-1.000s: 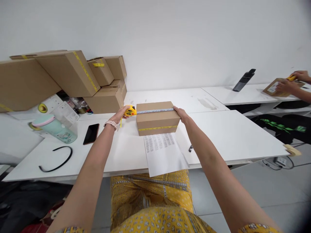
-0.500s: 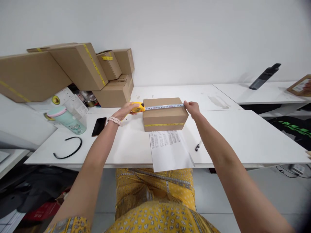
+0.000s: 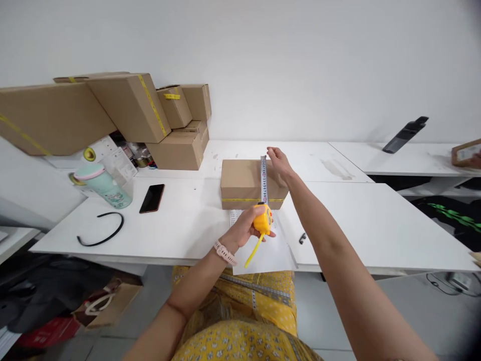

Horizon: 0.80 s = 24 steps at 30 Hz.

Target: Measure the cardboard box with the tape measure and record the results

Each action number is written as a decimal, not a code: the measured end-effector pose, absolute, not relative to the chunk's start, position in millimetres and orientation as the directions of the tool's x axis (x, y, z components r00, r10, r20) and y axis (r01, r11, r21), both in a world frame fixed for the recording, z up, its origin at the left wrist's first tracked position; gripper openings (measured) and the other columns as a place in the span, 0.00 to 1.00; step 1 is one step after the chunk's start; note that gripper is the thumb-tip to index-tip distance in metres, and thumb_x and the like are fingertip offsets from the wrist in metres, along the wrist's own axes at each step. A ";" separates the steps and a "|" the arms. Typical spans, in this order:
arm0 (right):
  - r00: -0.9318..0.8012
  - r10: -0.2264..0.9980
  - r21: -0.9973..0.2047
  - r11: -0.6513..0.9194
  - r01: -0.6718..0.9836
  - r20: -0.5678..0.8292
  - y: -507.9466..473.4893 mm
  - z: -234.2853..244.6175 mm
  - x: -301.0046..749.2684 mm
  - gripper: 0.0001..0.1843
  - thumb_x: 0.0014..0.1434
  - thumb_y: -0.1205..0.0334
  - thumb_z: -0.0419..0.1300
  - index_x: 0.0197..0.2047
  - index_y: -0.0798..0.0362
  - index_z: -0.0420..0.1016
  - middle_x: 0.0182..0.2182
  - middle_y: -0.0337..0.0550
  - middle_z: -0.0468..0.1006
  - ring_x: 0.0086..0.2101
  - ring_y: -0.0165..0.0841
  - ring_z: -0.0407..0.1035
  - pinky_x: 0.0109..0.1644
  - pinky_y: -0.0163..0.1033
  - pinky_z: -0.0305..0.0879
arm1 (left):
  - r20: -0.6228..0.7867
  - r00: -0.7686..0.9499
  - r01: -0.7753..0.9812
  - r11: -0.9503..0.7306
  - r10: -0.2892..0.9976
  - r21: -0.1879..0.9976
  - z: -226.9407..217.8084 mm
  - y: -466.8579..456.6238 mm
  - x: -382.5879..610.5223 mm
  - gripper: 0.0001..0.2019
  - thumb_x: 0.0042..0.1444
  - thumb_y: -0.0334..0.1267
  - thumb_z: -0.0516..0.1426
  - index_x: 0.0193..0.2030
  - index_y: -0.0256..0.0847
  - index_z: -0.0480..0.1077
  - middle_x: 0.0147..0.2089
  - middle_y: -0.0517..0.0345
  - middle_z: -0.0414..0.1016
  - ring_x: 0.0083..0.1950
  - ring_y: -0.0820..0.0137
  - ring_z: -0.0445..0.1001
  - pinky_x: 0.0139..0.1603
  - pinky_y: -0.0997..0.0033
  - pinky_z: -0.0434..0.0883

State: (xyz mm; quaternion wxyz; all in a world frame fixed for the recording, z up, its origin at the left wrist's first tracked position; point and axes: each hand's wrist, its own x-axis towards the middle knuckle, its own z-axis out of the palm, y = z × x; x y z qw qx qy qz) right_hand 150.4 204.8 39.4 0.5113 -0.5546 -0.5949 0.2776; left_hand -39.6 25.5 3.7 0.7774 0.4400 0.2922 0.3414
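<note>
A cardboard box (image 3: pixel 240 173) with a yellow strip along its front lies on the white table. My left hand (image 3: pixel 246 228) is closed around a yellow tape measure (image 3: pixel 262 220), in front of the box and over a printed sheet (image 3: pixel 259 255). The tape's blade (image 3: pixel 264 180) runs away from me across the box top, its tip reaching the far edge. A yellow strap hangs from the case. Beside that tip is my right hand (image 3: pixel 278 161), its fingers stretched out and a small gap between them and the blade.
Several cardboard boxes (image 3: pixel 176 150) are stacked at the back left. On the left are a mint tumbler (image 3: pixel 107 185), a black phone (image 3: pixel 152 198) and a black headband (image 3: pixel 112 228). A pen (image 3: pixel 302 238) lies right of the sheet. A dark bottle (image 3: pixel 406 135) stands at the far right.
The tape measure has swung from lying left to right across the box to front to back. My left hand came toward me and right; my right hand let go of the blade's end.
</note>
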 end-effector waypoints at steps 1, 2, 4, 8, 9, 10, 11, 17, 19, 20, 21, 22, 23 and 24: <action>0.137 0.948 -0.890 0.210 0.406 0.287 208.4 35.8 148.4 0.26 0.70 0.44 0.49 0.60 0.50 0.73 0.64 0.50 0.73 0.60 0.40 0.66 0.67 0.45 0.60 | -0.160 0.579 -0.278 0.378 0.799 0.883 11.0 33.4 -35.2 0.28 0.48 0.62 0.65 0.44 0.40 0.68 0.37 0.56 0.75 0.30 0.64 0.82 0.19 0.75 0.69; 0.131 0.956 -0.875 0.180 0.449 0.264 211.9 31.7 146.9 0.27 0.71 0.44 0.47 0.63 0.49 0.72 0.66 0.49 0.71 0.63 0.42 0.64 0.70 0.48 0.57 | -0.172 0.560 -0.282 0.382 0.811 0.880 17.9 40.9 -32.2 0.27 0.50 0.61 0.64 0.43 0.41 0.68 0.36 0.57 0.75 0.29 0.65 0.82 0.20 0.74 0.69; 0.108 0.970 -0.822 0.122 0.556 0.217 218.1 23.3 144.9 0.29 0.72 0.42 0.43 0.64 0.46 0.72 0.68 0.48 0.70 0.66 0.47 0.61 0.73 0.55 0.52 | -0.209 0.521 -0.291 0.403 0.827 0.868 28.3 52.9 -28.8 0.23 0.53 0.59 0.63 0.42 0.41 0.67 0.34 0.58 0.74 0.28 0.65 0.82 0.21 0.74 0.68; 0.014 0.976 -0.683 0.143 0.717 0.219 226.2 12.1 142.9 0.32 0.72 0.41 0.38 0.66 0.43 0.71 0.68 0.45 0.70 0.68 0.50 0.58 0.74 0.60 0.44 | -0.263 0.493 -0.293 0.444 0.829 0.847 34.1 62.4 -25.0 0.20 0.55 0.55 0.61 0.41 0.40 0.68 0.31 0.57 0.74 0.28 0.65 0.81 0.20 0.75 0.66; -0.008 0.976 -0.659 0.154 0.736 0.219 227.6 11.2 142.7 0.33 0.73 0.42 0.37 0.67 0.44 0.69 0.69 0.44 0.69 0.69 0.50 0.56 0.75 0.60 0.42 | -0.268 0.491 -0.289 0.445 0.829 0.848 33.4 62.6 -24.0 0.20 0.55 0.55 0.61 0.40 0.40 0.68 0.31 0.57 0.74 0.28 0.65 0.81 0.20 0.75 0.65; -0.022 0.977 -0.639 0.155 0.753 0.211 229.0 10.7 142.6 0.33 0.73 0.42 0.36 0.68 0.44 0.68 0.70 0.45 0.68 0.69 0.50 0.55 0.75 0.60 0.41 | -0.270 0.487 -0.285 0.443 0.831 0.850 32.1 62.2 -22.8 0.20 0.54 0.55 0.62 0.40 0.40 0.68 0.32 0.57 0.74 0.28 0.65 0.81 0.20 0.75 0.65; -0.030 0.980 -0.623 0.150 0.768 0.198 230.5 10.7 142.5 0.33 0.73 0.43 0.36 0.69 0.45 0.67 0.71 0.45 0.67 0.70 0.50 0.54 0.74 0.60 0.41 | -0.271 0.482 -0.281 0.440 0.833 0.853 30.3 61.5 -21.5 0.20 0.53 0.56 0.63 0.40 0.40 0.68 0.32 0.57 0.73 0.27 0.65 0.82 0.20 0.75 0.65; -0.039 0.984 -0.548 0.130 0.826 0.175 240.8 10.5 142.5 0.28 0.73 0.46 0.38 0.52 0.48 0.75 0.62 0.53 0.75 0.64 0.54 0.60 0.69 0.65 0.48 | -0.266 0.448 -0.255 0.407 0.854 0.877 17.7 54.7 -13.8 0.28 0.44 0.61 0.67 0.41 0.43 0.66 0.34 0.57 0.73 0.26 0.65 0.81 0.21 0.71 0.69; -0.046 0.980 -0.523 0.144 0.840 0.196 240.9 9.0 142.3 0.27 0.73 0.46 0.38 0.51 0.48 0.75 0.61 0.54 0.76 0.63 0.54 0.60 0.68 0.65 0.49 | -0.255 0.431 -0.257 0.389 0.865 0.885 15.8 51.7 -11.6 0.30 0.41 0.62 0.68 0.40 0.43 0.66 0.35 0.58 0.72 0.26 0.65 0.80 0.20 0.72 0.69; -0.050 0.978 -0.506 0.148 0.850 0.202 240.0 8.3 141.8 0.28 0.73 0.46 0.37 0.51 0.48 0.75 0.61 0.54 0.76 0.63 0.54 0.60 0.68 0.65 0.50 | -0.248 0.426 -0.259 0.380 0.870 0.888 15.4 50.3 -10.4 0.30 0.41 0.62 0.68 0.40 0.42 0.66 0.35 0.58 0.71 0.26 0.66 0.80 0.19 0.72 0.69; -0.051 0.978 -0.486 0.146 0.862 0.205 238.5 7.8 140.8 0.28 0.73 0.47 0.37 0.52 0.49 0.75 0.62 0.55 0.75 0.63 0.54 0.60 0.68 0.65 0.50 | -0.238 0.423 -0.261 0.369 0.874 0.892 15.3 49.2 -9.2 0.30 0.41 0.62 0.68 0.40 0.42 0.66 0.35 0.59 0.70 0.26 0.66 0.80 0.19 0.73 0.69; -0.051 0.977 -0.465 0.143 0.874 0.205 236.9 7.5 139.4 0.28 0.73 0.47 0.37 0.53 0.49 0.75 0.62 0.55 0.75 0.63 0.53 0.61 0.68 0.64 0.51 | -0.225 0.420 -0.264 0.356 0.879 0.896 15.4 48.3 -7.9 0.30 0.42 0.62 0.68 0.40 0.42 0.65 0.35 0.59 0.70 0.26 0.66 0.80 0.19 0.73 0.69; -0.050 0.978 -0.447 0.138 0.884 0.204 235.3 7.7 137.7 0.29 0.73 0.48 0.36 0.54 0.50 0.75 0.63 0.55 0.74 0.63 0.53 0.61 0.68 0.63 0.51 | -0.214 0.419 -0.266 0.345 0.883 0.900 15.5 47.8 -6.5 0.29 0.43 0.62 0.67 0.40 0.42 0.65 0.35 0.59 0.70 0.26 0.67 0.80 0.19 0.73 0.69; -0.048 0.978 -0.435 0.134 0.891 0.203 234.0 8.6 135.9 0.30 0.73 0.48 0.36 0.54 0.50 0.75 0.63 0.55 0.74 0.63 0.52 0.61 0.68 0.63 0.51 | -0.208 0.416 -0.264 0.336 0.885 0.904 15.7 47.6 -5.2 0.29 0.44 0.61 0.67 0.41 0.41 0.65 0.36 0.60 0.70 0.26 0.67 0.80 0.19 0.74 0.70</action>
